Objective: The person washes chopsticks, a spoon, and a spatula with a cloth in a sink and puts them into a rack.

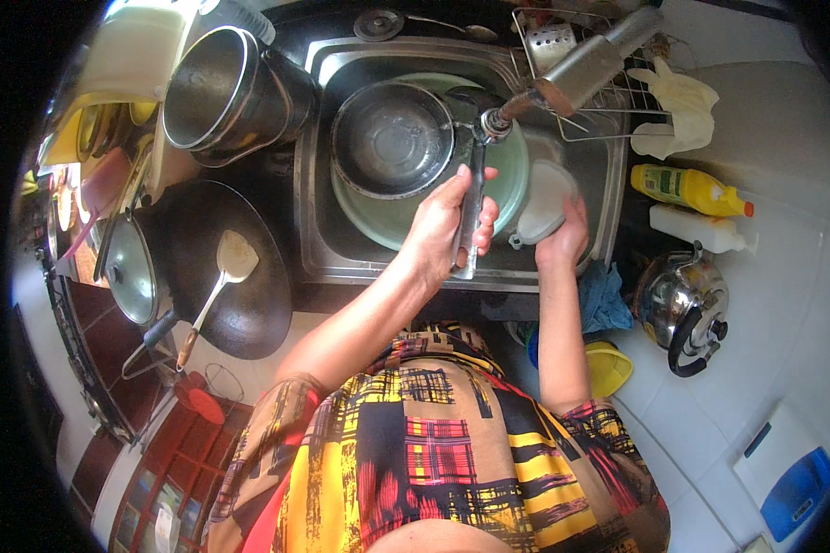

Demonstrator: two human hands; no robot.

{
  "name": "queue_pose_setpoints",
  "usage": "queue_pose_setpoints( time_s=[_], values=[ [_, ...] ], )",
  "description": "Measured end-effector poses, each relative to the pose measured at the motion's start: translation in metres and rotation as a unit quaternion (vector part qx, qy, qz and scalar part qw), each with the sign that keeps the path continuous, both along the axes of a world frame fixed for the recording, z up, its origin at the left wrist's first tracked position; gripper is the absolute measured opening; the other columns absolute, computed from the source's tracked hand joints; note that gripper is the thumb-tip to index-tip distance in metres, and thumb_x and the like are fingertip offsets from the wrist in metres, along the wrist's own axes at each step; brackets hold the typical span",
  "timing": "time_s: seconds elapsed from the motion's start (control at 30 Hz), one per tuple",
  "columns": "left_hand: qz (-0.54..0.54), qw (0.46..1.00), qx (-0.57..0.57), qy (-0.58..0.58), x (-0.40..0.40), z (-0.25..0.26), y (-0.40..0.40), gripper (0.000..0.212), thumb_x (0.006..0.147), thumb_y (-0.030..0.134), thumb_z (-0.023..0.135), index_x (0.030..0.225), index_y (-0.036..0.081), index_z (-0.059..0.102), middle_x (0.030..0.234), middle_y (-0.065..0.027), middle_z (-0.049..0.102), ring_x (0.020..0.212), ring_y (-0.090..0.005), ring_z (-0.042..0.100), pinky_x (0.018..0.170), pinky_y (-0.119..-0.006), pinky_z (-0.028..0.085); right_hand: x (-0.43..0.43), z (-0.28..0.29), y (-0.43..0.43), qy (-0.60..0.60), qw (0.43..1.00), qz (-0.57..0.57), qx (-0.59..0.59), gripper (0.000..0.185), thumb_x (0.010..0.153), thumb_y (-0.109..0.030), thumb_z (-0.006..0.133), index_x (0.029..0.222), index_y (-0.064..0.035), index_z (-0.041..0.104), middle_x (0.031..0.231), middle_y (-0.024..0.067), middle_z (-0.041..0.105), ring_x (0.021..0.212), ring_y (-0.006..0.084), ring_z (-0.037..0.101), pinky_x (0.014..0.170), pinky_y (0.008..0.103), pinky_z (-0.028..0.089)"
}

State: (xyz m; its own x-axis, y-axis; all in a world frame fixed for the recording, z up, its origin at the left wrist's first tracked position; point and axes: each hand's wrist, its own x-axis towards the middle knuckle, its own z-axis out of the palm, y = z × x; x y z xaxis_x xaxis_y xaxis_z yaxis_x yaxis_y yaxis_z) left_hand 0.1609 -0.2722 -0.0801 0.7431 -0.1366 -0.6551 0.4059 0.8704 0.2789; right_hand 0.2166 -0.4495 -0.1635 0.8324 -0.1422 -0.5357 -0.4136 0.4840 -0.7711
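Note:
My left hand (441,220) is wrapped around a long flat metal piece of the faucet (472,207), which reaches out over the sink. At the right side of the basin my right hand (564,236) grips a whitish translucent lid (548,197) with a small tab at its lower edge. Beneath the faucet a pale green plastic basin (370,227) sits in the stainless-steel sink (316,261). A dark metal pan (393,138) rests inside that basin. Part of another dark thing behind the faucet is covered, and I cannot tell what it is.
A tall dark pot (207,90) stands left of the sink, above a wok (249,304) with a metal spatula (232,256). On the right are a wire rack (605,110), a rubber glove (685,104), a yellow bottle (688,190), a blue cloth (605,301) and a kettle (681,297).

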Motion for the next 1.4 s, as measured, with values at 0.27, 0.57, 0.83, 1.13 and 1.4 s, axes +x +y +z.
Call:
queue_pose_setpoints(
  time_s=[0.27, 0.57, 0.83, 1.13, 1.4],
  values=[
    [-0.03, 0.993, 0.006, -0.11, -0.019, -0.04, -0.013, 0.035, 0.087, 0.021, 0.052, 0.112, 0.0, 0.041, 0.083, -0.0067, 0.055, 0.067, -0.0169, 0.057, 0.062, -0.031, 0.049, -0.003, 0.003, 0.004, 0.015, 0.99, 0.142, 0.0, 0.03, 0.081, -0.01, 0.044, 0.107, 0.0012, 0.052, 0.101, 0.0103, 0.057, 0.094, 0.0191, 0.054, 0.084, 0.0293, 0.04],
    [-0.11, 0.958, 0.231, -0.132, -0.017, -0.075, -0.01, 0.031, 0.077, 0.008, 0.063, 0.101, -0.002, 0.047, 0.088, -0.0077, 0.059, 0.084, -0.0136, 0.056, 0.078, -0.026, 0.043, 0.023, 0.014, 0.031, -0.086, 0.873, 0.424, -0.226, 0.035, 0.078, -0.031, 0.058, 0.096, -0.0017, 0.061, 0.092, 0.005, 0.057, 0.083, 0.0123, 0.052, 0.075, 0.0243, 0.039],
    [-0.104, 0.874, 0.443, -0.173, -0.001, -0.094, 0.002, 0.025, 0.065, 0.007, 0.067, 0.087, 0.0, 0.057, 0.078, -0.008, 0.058, 0.068, -0.0143, 0.053, 0.063, -0.028, 0.043, 0.046, 0.012, 0.059, -0.21, 0.679, 0.605, -0.359, 0.043, 0.063, -0.029, 0.069, 0.097, -0.0039, 0.061, 0.096, 0.0118, 0.058, 0.082, 0.0233, 0.057, 0.077, 0.0296, 0.043],
    [-0.223, 0.795, 0.524, -0.209, 0.013, -0.105, 0.007, 0.022, 0.073, 0.018, 0.067, 0.085, 0.0, 0.063, 0.075, -0.008, 0.06, 0.064, -0.0118, 0.054, 0.059, -0.026, 0.044, 0.084, 0.018, 0.05, -0.131, 0.635, 0.718, -0.254, 0.031, 0.065, -0.014, 0.061, 0.094, -0.0022, 0.062, 0.084, 0.0046, 0.061, 0.081, 0.0115, 0.056, 0.077, 0.0256, 0.043],
    [0.048, 0.807, 0.589, -0.022, -0.007, -0.101, 0.056, 0.021, 0.079, 0.012, 0.059, 0.096, -0.001, 0.06, 0.089, -0.0095, 0.061, 0.076, -0.0135, 0.057, 0.068, -0.026, 0.046, 0.116, 0.046, 0.003, 0.046, 0.519, 0.831, -0.196, 0.034, 0.068, -0.019, 0.066, 0.098, -0.0039, 0.063, 0.081, 0.0004, 0.06, 0.076, 0.0094, 0.054, 0.071, 0.0239, 0.043]
  ],
)
